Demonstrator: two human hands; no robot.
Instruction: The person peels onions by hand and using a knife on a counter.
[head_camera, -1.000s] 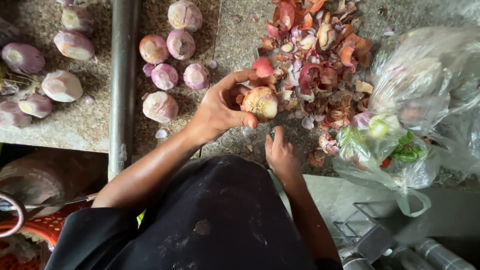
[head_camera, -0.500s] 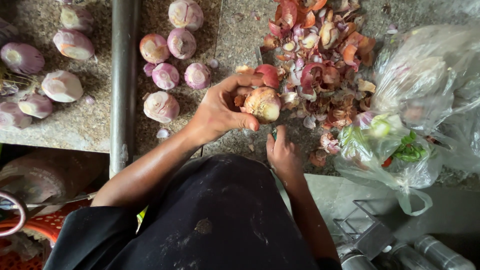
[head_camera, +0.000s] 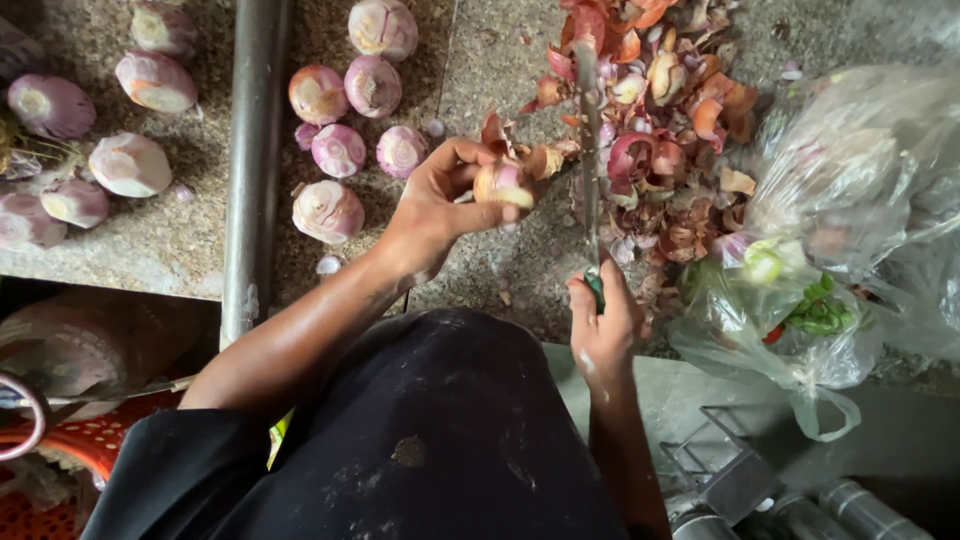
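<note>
Over the stone bench, mid-frame: left hand closed round a half-peeled onion, thumb + fingertips pinching it, held just above the surface. Right hand wrapped shut on a knife handle, blade pointing away from me, passing just right of the onion; can't tell if the edge touches it.

Handling, my read: onion small, light, firm; loose dry skin flaking off its top, so outer layers prob. slip under the fingers. Bared flesh looks moist, likely slick. Best hold = across the middle, fingers clear of the blade side. Skin brittle, tears easily.

Around: peeled onions lie left of the hand, more past a grey metal pipe. Heap of red-brown peelings right of the blade. Clear plastic bags far right w/ green veg inside. I see a black apron below.
</note>
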